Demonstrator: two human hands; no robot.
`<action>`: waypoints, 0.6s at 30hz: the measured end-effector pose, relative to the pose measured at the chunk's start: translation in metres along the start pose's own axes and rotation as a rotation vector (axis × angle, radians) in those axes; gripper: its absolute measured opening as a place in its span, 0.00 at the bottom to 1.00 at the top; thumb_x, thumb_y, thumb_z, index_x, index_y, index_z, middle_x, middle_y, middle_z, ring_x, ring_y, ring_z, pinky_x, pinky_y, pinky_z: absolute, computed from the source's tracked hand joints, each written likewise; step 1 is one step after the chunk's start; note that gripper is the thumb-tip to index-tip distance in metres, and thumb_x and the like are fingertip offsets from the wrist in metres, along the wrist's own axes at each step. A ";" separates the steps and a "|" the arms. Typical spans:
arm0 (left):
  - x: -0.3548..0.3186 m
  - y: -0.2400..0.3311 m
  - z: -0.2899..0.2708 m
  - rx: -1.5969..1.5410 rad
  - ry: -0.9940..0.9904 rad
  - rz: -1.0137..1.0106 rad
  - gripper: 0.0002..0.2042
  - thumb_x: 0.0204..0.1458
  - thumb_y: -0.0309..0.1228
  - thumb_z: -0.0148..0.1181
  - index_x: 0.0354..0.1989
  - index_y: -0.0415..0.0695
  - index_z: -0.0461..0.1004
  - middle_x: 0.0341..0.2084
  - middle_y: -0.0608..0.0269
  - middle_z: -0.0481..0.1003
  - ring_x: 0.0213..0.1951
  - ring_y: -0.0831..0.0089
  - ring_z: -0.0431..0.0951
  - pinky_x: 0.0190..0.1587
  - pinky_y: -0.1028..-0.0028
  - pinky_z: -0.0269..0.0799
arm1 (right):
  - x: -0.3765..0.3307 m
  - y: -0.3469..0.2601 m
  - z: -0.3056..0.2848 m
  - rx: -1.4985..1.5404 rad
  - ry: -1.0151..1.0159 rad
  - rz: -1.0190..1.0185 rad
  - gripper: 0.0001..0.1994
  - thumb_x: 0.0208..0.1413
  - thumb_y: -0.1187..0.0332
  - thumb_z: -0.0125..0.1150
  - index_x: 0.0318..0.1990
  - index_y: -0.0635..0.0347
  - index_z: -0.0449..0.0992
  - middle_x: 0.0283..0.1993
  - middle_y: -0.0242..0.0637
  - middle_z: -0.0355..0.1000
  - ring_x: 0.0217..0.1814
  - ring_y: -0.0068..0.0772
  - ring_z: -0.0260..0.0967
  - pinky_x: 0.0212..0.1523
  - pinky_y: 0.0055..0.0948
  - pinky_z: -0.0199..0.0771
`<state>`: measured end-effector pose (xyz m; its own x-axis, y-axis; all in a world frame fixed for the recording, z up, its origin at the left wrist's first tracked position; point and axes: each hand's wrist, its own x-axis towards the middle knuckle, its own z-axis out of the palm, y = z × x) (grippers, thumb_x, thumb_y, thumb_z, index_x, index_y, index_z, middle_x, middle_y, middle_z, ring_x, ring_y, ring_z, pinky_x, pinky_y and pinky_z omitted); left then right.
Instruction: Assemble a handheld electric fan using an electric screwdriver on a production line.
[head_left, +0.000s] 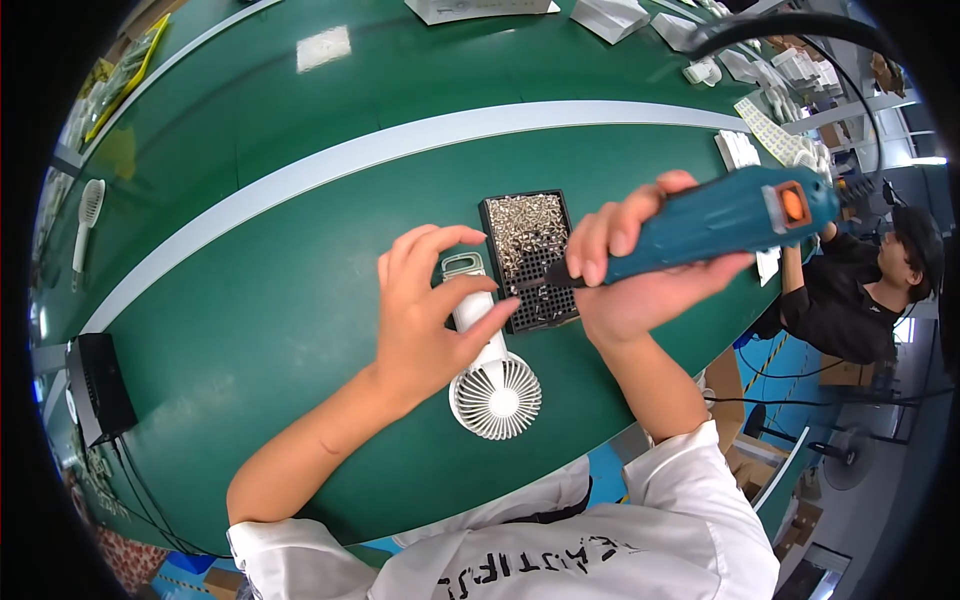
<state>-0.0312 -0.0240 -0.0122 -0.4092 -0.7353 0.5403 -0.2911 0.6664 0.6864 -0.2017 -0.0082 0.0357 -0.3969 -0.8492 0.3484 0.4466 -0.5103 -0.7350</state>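
Screws (525, 215) could spill if the screwdriver (700, 225) gripped in your right hand (632, 302) catches their tray (545, 324) on the bench (270, 290), just beside the fan (501, 402) under your left hand (422, 310), fingers spread, contact unclear.

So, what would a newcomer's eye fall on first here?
Probably the big teal electric screwdriver in the right hand, its tip over a black tray of small metal screws. Left of the tray, a white handheld fan lies on the green table, partly covered by the left hand.

Left grip (425, 312) half-curled, digits apart; right grip (645, 290) wrapped closed.
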 end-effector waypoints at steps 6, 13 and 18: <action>-0.002 0.004 0.002 -0.061 -0.033 0.050 0.10 0.31 0.25 0.72 0.23 0.44 0.77 0.45 0.63 0.72 0.49 0.59 0.67 0.47 0.63 0.59 | -0.002 -0.017 0.018 0.018 -0.050 -0.002 0.39 0.52 0.26 0.27 0.48 0.55 0.63 0.19 0.30 0.60 0.09 0.26 0.54 0.09 0.27 0.58; -0.002 0.004 0.006 -0.161 -0.052 0.061 0.09 0.32 0.24 0.71 0.23 0.43 0.77 0.44 0.62 0.73 0.47 0.62 0.69 0.46 0.65 0.60 | -0.005 -0.013 0.015 0.028 -0.041 0.035 0.40 0.53 0.27 0.26 0.49 0.55 0.63 0.19 0.30 0.60 0.10 0.26 0.55 0.09 0.27 0.58; -0.002 0.008 0.004 -0.204 -0.110 -0.051 0.08 0.32 0.23 0.71 0.24 0.43 0.78 0.44 0.61 0.73 0.47 0.63 0.70 0.45 0.66 0.60 | -0.004 -0.015 0.014 0.032 0.018 0.041 0.39 0.53 0.27 0.25 0.49 0.55 0.63 0.19 0.30 0.59 0.09 0.26 0.54 0.09 0.27 0.57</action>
<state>-0.0361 -0.0168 -0.0100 -0.4935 -0.7420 0.4538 -0.1377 0.5818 0.8016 -0.1958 0.0004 0.0532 -0.3921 -0.8670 0.3074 0.4879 -0.4793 -0.7295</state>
